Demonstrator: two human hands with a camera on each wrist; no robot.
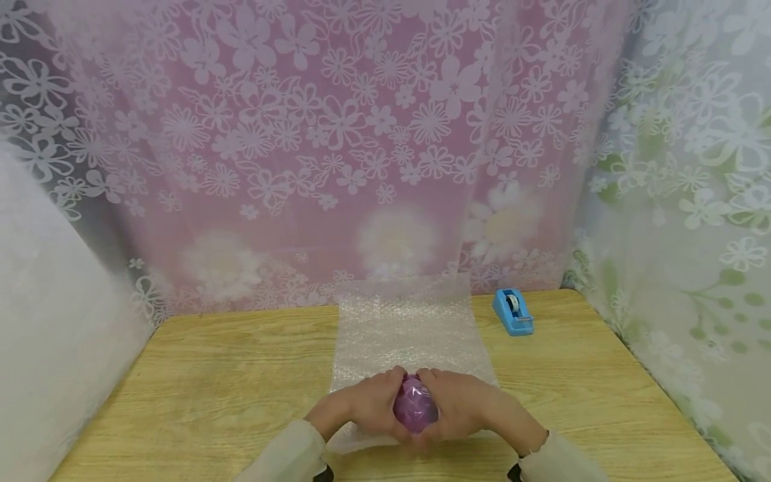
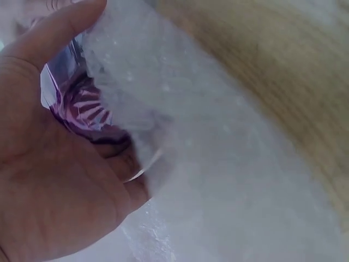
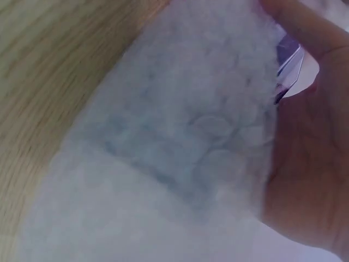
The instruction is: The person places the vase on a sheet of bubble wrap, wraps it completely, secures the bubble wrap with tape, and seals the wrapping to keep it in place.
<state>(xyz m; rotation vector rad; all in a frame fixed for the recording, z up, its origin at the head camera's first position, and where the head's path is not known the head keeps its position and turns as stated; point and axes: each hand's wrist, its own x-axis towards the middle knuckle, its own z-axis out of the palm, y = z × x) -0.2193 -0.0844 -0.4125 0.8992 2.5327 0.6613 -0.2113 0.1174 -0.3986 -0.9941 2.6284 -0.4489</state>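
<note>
In the head view, a faceted purple glass-like object (image 1: 415,406) sits between the left hand (image 1: 375,404) and the right hand (image 1: 462,406), near the table's front. Both hands curl around its sides, thumbs at the top. Under and behind them a sheet of bubble wrap (image 1: 409,328) runs to the back edge. The left wrist view shows the left hand (image 2: 54,174) round the purple object (image 2: 90,112), partly covered by wrap (image 2: 218,164). In the right wrist view, wrap (image 3: 163,120) hides most of the object (image 3: 289,60) beside the right hand (image 3: 308,158).
A blue tape dispenser (image 1: 513,312) stands at the back right of the wooden table (image 1: 229,381). Pink floral curtain (image 1: 337,134) hangs behind, with a pale floral curtain (image 1: 693,234) on the right and a white sheet (image 1: 48,301) on the left.
</note>
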